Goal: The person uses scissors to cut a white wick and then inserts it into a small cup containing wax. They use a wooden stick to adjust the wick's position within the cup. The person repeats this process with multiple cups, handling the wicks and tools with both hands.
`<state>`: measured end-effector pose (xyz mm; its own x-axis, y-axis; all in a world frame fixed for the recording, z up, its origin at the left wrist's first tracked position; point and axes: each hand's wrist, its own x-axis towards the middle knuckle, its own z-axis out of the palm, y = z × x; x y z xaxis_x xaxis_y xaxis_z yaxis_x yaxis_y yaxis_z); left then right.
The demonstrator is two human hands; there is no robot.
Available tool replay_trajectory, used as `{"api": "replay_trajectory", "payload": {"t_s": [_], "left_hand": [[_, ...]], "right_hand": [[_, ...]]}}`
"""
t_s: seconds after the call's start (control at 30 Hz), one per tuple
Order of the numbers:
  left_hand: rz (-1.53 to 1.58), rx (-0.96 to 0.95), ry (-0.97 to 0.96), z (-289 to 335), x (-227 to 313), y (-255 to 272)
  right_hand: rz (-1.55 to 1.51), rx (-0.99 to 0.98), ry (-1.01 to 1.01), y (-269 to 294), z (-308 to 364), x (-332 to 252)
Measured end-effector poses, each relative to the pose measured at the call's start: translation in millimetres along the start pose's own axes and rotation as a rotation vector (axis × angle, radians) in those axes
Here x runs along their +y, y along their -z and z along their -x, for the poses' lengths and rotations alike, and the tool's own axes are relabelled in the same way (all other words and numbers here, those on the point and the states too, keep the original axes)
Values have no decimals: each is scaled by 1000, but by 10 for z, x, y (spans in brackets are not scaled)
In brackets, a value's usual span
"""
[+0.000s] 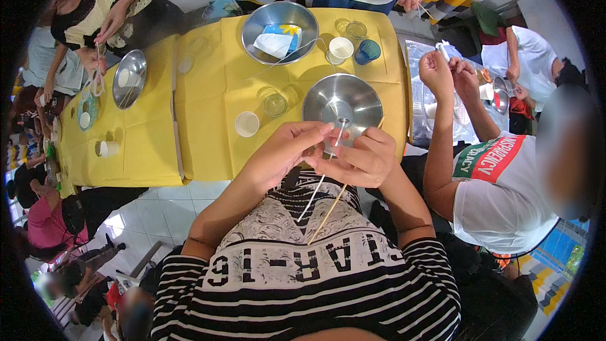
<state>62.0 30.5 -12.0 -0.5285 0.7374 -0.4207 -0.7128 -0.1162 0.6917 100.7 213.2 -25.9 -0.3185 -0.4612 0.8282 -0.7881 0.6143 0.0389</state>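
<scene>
My left hand (pixel 291 150) and my right hand (pixel 361 159) meet just above the near edge of the table. A thin white stick (pixel 313 193) slants between them, its lower end hanging over my lap. The fingers of my left hand are pinched together at its upper part, and my right fingertips press on it as well. My right hand also holds a thin wooden stick (pixel 328 215), which runs through its curled fingers and points down toward me. Just beyond my fingers stands a wide steel bowl (pixel 315 98); its near side is partly hidden by them.
Another steel bowl (pixel 249 31) holds a blue and white packet (pixel 278 41). On the yellow tablecloth (pixel 214 107) stand white cups (pixel 247 124), clear glasses (pixel 275 105) and a blue tumbler (pixel 367 52). A person (pixel 499 183) works close on my right; others sit around.
</scene>
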Motion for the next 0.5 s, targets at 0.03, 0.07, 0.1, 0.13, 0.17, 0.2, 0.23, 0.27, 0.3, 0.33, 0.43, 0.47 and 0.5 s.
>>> {"api": "replay_trajectory", "payload": {"t_s": [0.03,0.07,0.1,0.13,0.17,0.2,0.23,0.27,0.3,0.33,0.43,0.47,0.5], "left_hand": [[2,8,-8,3,20,-4],[3,14,-16,3,49,-9],[3,20,-23,1,67,-8],[-12,18,-54,-4,72,0],[-27,16,-85,-12,74,8],[-42,13,-116,-17,74,14],[-44,15,-141,-22,71,19],[-44,18,-165,-29,64,23],[-44,20,-189,-32,60,25],[-43,41,-208,-25,80,13],[-95,125,-288,50,191,-73],[-153,160,-327,72,225,-108],[-211,194,-365,89,242,-127]], "right_hand": [[8,-20,2,-8,-13,-5],[19,-40,4,-15,-19,-10],[22,-41,14,-28,-20,-8],[25,-41,23,-44,-16,2],[30,-42,32,-58,-10,7],[38,-26,28,-78,-7,2],[46,-10,24,-103,-5,-7],[53,4,19,-115,-4,-14],[59,-26,22,-106,-9,-16],[66,-55,24,-81,-23,-16],[37,-157,13,104,-118,9],[23,-193,3,160,-134,21],[18,-78,-21,137,-94,37]]}}
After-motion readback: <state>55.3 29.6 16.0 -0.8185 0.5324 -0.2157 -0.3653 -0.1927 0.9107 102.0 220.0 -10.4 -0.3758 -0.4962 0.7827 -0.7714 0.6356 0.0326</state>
